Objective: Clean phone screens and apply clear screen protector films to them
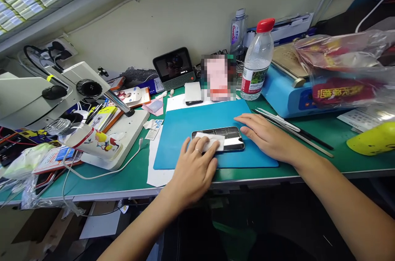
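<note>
Wiping is what's in hand here: the phone lies flat, screen up, on the blue mat near the front edge of the worktop, with a white wipe spread over its left half. The left hand has its fingers pressed flat on the wipe, not clenched round anything. The right hand rests palm down, fingers loosely spread, touching the phone's right end as if to steady it.

How far along? Hard to call. The uncovered right part of the glass looks dark and shiny, so it seems at least partly clean, but what's under the wipe is hidden. Looks like mid-clean, with the left half left to finish.

Around it: white paper pokes out from under the mat, a water bottle with a red cap stands behind, tweezers lie to the right, and a microscope sits off to the left.
</note>
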A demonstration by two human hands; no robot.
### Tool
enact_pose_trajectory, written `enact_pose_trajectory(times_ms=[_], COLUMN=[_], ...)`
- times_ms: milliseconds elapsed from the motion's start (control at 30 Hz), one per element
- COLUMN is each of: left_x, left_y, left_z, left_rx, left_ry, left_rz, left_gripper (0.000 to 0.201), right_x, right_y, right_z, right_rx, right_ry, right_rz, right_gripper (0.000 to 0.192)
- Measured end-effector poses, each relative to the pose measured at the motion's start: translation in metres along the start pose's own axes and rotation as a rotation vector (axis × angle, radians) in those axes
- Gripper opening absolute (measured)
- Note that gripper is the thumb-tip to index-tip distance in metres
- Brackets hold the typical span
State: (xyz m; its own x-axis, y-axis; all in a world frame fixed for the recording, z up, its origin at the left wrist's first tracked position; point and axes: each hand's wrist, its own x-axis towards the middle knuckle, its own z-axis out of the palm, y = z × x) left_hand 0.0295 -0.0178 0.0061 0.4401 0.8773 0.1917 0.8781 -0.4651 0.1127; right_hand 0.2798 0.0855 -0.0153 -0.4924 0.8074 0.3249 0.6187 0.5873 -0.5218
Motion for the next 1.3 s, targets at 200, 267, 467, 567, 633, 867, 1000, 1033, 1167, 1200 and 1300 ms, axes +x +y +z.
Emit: enact_pose_trajectory(times_ms=[200,267,467,567,633,867,1000,1033,1167,1200,1300], left_x=[-0.034,-0.028,0.019,0.032,0.030,-0.021,-0.034,-0.034,-0.023,-0.020,-0.015], left_y=[-0.006,0.000,0.029,0.039,0.040,0.014,0.001,-0.001,-0.004,-0.005,-0.009], left_z=[-0.006,-0.003,0.006,0.007,0.006,-0.002,-0.005,-0.004,0.000,0.000,0.001], left_rx=[0.003,-0.011,-0.061,-0.049,-0.045,-0.024,0.003,0.010,0.047,0.052,0.049], left_ry=[-0.051,-0.040,-0.001,0.002,0.002,-0.061,-0.105,-0.106,-0.089,-0.084,-0.078], left_rz=[-0.064,-0.041,0.109,0.157,0.162,0.037,-0.016,-0.027,-0.073,-0.082,-0.097], left_gripper=[0.047,0.046,0.044,0.043,0.043,0.046,0.049,0.050,0.053,0.053,0.053], right_x=[0.000,0.000,0.000,0.000,0.000,-0.001,-0.001,-0.001,-0.001,-0.001,-0.002], right_y=[-0.003,-0.003,-0.001,-0.001,-0.002,-0.003,-0.003,-0.003,-0.003,-0.003,-0.003], right_z=[0.001,0.001,0.002,0.002,0.001,0.000,0.000,0.000,0.000,-0.001,-0.002], right_rx=[0.002,0.001,0.000,0.003,0.009,0.023,0.007,-0.002,-0.062,-0.082,-0.139], right_ry=[-0.023,-0.017,-0.005,-0.008,-0.002,-0.007,-0.007,-0.015,-0.084,-0.101,-0.139], right_rz=[0.022,0.011,-0.021,-0.025,-0.025,-0.013,-0.001,-0.004,-0.034,-0.042,-0.064], right_gripper=[0.049,0.049,0.048,0.050,0.050,0.051,0.050,0.050,0.059,0.065,0.082])
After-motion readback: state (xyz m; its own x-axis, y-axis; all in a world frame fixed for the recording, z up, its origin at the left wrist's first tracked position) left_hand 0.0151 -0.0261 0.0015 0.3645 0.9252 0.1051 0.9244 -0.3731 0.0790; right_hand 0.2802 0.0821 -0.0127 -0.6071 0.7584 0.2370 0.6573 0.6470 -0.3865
